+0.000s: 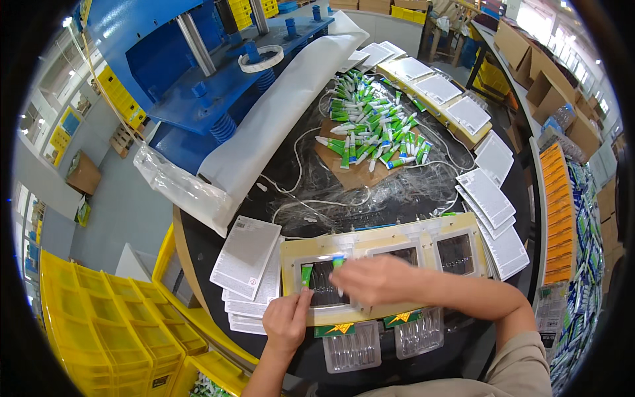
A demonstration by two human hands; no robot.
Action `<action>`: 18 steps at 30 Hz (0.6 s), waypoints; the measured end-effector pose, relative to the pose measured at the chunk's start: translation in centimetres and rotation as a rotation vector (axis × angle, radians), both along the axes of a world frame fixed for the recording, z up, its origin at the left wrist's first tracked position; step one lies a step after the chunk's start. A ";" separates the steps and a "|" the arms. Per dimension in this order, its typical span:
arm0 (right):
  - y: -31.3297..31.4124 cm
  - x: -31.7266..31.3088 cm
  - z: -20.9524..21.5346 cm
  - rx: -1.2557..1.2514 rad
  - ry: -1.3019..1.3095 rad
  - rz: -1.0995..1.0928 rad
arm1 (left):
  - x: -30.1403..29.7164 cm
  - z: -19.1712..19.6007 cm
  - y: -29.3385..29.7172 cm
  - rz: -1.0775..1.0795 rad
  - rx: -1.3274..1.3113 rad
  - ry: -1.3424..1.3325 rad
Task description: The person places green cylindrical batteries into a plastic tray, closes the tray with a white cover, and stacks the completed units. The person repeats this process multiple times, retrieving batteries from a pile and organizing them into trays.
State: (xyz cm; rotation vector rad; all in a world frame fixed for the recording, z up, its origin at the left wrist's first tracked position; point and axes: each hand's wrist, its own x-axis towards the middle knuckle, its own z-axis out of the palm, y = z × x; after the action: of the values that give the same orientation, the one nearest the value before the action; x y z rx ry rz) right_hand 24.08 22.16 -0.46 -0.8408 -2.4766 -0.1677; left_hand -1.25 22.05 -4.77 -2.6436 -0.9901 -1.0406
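My left hand pinches a small green tube upright at the left window of a cream-coloured frame. My right hand, slightly blurred, reaches across the same frame with fingers closed on another small tube, green with a blue end. The left window holds a ribbed clear plastic tray, partly hidden by my hands. The frame's right window shows a similar clear tray; my right hand and wrist partly cover the middle one. Beyond the frame lies a heap of green-and-white tubes.
White cards lie in stacks at left and right. Two clear blister packs sit before the frame. A second frame with white cards stands farther back. A blue press and yellow crates flank the left.
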 end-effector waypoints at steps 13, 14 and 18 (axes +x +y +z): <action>0.0 -3.2 -1.5 0.087 -0.269 0.153 | -0.3 0.5 -1.8 0.070 -0.228 0.075; 0.0 -3.1 -1.4 0.092 -0.284 0.167 | -0.4 0.4 -1.7 0.050 -0.212 0.102; 0.0 -2.8 -1.1 0.045 -0.220 0.154 | -1.1 0.1 -1.2 -0.020 -0.249 0.185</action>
State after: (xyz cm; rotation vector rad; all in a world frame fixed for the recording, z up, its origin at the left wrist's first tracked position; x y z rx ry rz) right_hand 21.33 22.13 -1.52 -0.6391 -2.7191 -0.2736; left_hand -2.35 20.89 -4.70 -2.8876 -1.1188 -0.6988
